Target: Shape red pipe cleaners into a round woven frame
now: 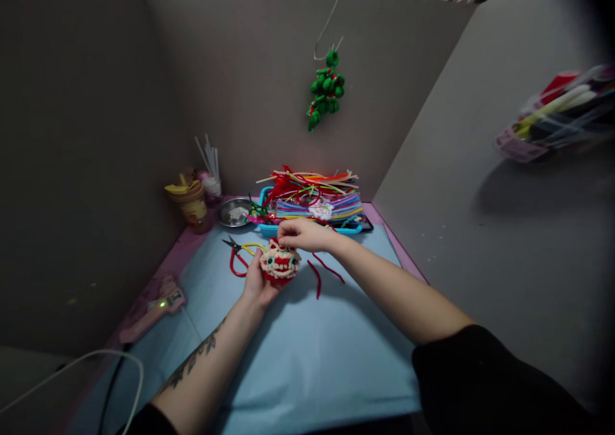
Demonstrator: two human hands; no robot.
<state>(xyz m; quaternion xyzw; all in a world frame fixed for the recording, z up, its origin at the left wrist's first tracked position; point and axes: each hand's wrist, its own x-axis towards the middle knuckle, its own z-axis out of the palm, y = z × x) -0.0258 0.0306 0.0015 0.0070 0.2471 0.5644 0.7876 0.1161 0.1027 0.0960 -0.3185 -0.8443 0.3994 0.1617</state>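
My left hand (258, 286) is closed around the lower left side of a small lion head (281, 265) made of fuzzy pipe cleaners. It is cream and red, with teal-rimmed eyes and a red mouth facing me. From above, my right hand (300, 235) pinches at the lion head's top edge; the exact bit between its fingertips is hidden. Just left of the figure lie scissors (239, 250) with one red and one yellow handle, blades apart. Two loose pieces of dark red pipe cleaner (316, 280) rest on the blue cloth (317, 358) to the right.
Behind my hands, a blue tray (346, 230) holds bundles of coloured pipe cleaners. A metal dish (235, 213) and a brown pot (192, 204) stand back left. A pink glue gun (156, 310) with a lit green light lies left. Green pipe-cleaner work (327, 89) hangs from a wire.
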